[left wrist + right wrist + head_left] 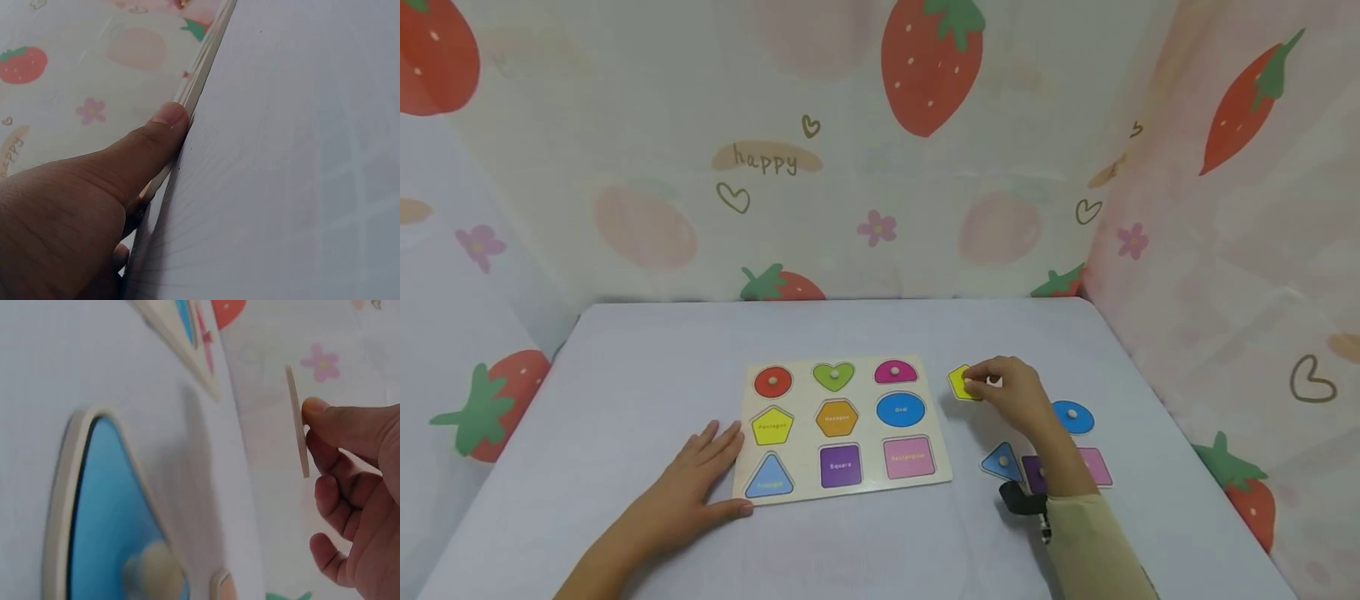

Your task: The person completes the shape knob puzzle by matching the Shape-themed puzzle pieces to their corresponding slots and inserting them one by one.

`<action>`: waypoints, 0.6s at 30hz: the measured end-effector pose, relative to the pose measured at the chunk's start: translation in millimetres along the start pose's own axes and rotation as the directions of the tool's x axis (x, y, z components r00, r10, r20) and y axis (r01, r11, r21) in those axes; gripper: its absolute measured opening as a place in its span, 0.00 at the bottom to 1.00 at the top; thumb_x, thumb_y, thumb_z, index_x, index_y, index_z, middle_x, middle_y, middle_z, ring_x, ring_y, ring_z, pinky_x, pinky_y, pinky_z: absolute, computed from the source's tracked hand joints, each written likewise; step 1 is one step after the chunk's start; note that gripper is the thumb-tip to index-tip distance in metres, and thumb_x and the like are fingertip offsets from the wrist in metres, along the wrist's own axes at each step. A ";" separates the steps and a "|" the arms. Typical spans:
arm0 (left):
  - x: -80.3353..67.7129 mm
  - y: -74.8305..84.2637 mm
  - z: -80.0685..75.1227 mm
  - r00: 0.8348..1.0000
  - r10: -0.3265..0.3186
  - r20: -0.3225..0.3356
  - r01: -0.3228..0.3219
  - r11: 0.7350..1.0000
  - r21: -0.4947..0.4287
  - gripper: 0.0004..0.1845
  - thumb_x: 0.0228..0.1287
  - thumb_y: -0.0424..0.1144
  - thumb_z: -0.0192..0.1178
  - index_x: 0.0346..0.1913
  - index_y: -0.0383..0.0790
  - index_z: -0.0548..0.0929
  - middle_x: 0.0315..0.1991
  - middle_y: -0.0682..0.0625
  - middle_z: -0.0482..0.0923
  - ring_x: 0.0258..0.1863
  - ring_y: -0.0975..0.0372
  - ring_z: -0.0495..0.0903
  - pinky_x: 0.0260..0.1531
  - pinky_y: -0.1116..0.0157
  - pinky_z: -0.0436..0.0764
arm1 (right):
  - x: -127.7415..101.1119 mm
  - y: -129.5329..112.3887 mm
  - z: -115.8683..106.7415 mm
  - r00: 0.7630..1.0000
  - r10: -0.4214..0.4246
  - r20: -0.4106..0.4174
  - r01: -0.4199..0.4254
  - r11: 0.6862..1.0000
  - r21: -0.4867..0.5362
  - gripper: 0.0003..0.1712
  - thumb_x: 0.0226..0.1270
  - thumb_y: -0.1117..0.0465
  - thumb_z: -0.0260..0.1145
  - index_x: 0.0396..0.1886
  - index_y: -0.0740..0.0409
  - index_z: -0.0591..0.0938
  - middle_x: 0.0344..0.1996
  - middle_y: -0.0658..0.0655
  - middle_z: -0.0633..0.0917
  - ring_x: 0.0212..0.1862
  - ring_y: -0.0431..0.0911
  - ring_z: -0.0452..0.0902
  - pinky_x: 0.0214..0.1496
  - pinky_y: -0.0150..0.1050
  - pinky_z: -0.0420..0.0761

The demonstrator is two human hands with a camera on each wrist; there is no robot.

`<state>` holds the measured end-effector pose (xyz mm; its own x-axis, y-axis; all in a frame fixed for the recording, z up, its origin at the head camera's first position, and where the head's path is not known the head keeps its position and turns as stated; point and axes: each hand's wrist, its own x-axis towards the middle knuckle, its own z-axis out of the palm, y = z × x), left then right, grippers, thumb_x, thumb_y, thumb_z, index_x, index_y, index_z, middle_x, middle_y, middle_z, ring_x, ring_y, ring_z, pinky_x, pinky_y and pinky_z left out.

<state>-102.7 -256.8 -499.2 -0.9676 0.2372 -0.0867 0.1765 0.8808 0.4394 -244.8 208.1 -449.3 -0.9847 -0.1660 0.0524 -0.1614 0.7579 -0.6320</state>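
Observation:
A cream shape-puzzle board (pixel 801 454) lies on the white table. Its back row holds a red circle (pixel 773 392), a green heart (pixel 832 387) and a magenta half circle (pixel 883 377), each with a knob; the other printed shapes show no knobs. My left hand (pixel 692 479) rests with straight fingers against the board's left edge, its thumb (pixel 147 147) at the near corner. Between thumb and finger, my right hand (pixel 1009 396) pinches a yellow pentagon piece (pixel 957 384) by its knob. The right wrist view shows that piece (pixel 298 425) edge-on, above the table.
Right of the board lie knobbed pieces: a blue triangle (pixel 997 462), a blue oval (pixel 1078 425), a purple piece (pixel 1031 469) and a pink piece (pixel 1097 471), the last two partly hidden by my right forearm. Strawberry-printed cloth (pixel 880 183) stands behind the table.

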 end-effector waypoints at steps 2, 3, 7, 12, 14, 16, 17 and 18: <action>0.3 0.5 -0.1 1.000 0.002 0.000 -0.002 1.000 0.000 0.60 0.51 0.76 0.65 0.81 0.45 0.60 0.82 0.48 0.54 0.82 0.43 0.44 0.76 0.36 0.52 | 0.1 -7.6 0.3 1.000 -0.004 -0.005 0.004 1.000 0.002 0.10 0.69 0.55 0.73 0.46 0.51 0.91 0.42 0.51 0.88 0.49 0.50 0.74 0.43 0.40 0.77; 0.3 0.3 0.0 1.000 0.005 -0.001 -0.005 1.000 -0.003 0.59 0.51 0.75 0.65 0.81 0.45 0.60 0.82 0.48 0.54 0.82 0.43 0.44 0.76 0.36 0.52 | -0.2 -11.3 0.7 1.000 -0.003 -0.007 0.003 1.000 0.005 0.10 0.69 0.55 0.73 0.46 0.51 0.91 0.43 0.51 0.88 0.49 0.50 0.74 0.43 0.40 0.77; -0.8 -2.1 0.0 1.000 0.012 -0.002 -0.012 1.000 -0.013 0.59 0.52 0.75 0.65 0.81 0.45 0.60 0.82 0.48 0.53 0.82 0.44 0.43 0.76 0.37 0.52 | 1.0 -26.4 4.4 1.000 -0.003 -0.002 0.003 1.000 0.018 0.10 0.69 0.55 0.73 0.46 0.51 0.91 0.44 0.52 0.88 0.50 0.50 0.74 0.44 0.40 0.79; -1.5 -4.2 -1.2 1.000 0.026 -0.010 -0.026 0.999 -0.033 0.59 0.52 0.74 0.66 0.81 0.45 0.60 0.82 0.49 0.53 0.83 0.45 0.42 0.77 0.38 0.51 | 3.0 -45.1 8.0 0.999 -0.049 -0.005 0.049 0.998 0.046 0.10 0.68 0.56 0.73 0.46 0.50 0.92 0.42 0.50 0.88 0.50 0.50 0.74 0.45 0.42 0.79; -1.2 -4.2 -1.4 1.000 0.028 -0.013 -0.029 0.999 -0.037 0.58 0.53 0.73 0.67 0.81 0.45 0.60 0.82 0.49 0.53 0.83 0.44 0.42 0.77 0.37 0.51 | 3.7 -51.9 10.1 0.997 -0.078 -0.013 0.078 0.996 0.052 0.09 0.68 0.56 0.73 0.46 0.50 0.92 0.40 0.49 0.87 0.50 0.50 0.74 0.45 0.42 0.79; -0.9 -3.6 -0.7 1.000 0.027 -0.010 -0.028 0.999 -0.034 0.59 0.53 0.74 0.66 0.81 0.45 0.60 0.82 0.49 0.53 0.82 0.43 0.43 0.76 0.36 0.52 | 4.0 -59.2 13.0 0.994 -0.104 -0.016 0.104 0.993 0.056 0.09 0.68 0.55 0.73 0.45 0.49 0.92 0.39 0.49 0.87 0.50 0.50 0.74 0.45 0.42 0.80; -0.7 -3.3 -0.2 1.000 0.026 -0.009 -0.026 0.999 -0.032 0.59 0.53 0.74 0.66 0.81 0.45 0.60 0.82 0.48 0.53 0.82 0.43 0.43 0.76 0.36 0.52 | 3.8 -62.7 14.8 0.994 -0.109 -0.015 0.110 0.992 0.060 0.09 0.68 0.55 0.73 0.45 0.49 0.92 0.39 0.48 0.87 0.50 0.50 0.74 0.44 0.42 0.81; -0.5 -3.2 0.5 1.000 0.024 -0.008 -0.024 0.999 -0.027 0.59 0.53 0.75 0.65 0.81 0.45 0.60 0.82 0.48 0.53 0.82 0.43 0.43 0.76 0.36 0.52 | 3.7 -65.9 16.7 0.993 -0.114 -0.013 0.115 0.991 0.063 0.09 0.69 0.55 0.73 0.45 0.49 0.92 0.38 0.48 0.87 0.50 0.49 0.74 0.44 0.42 0.81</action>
<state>-102.7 -259.5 -501.0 -0.9644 0.2551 -0.0692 0.1949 0.8632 0.4658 -236.7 147.0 -420.4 -0.9606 -0.2431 0.1347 -0.2691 0.6926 -0.6693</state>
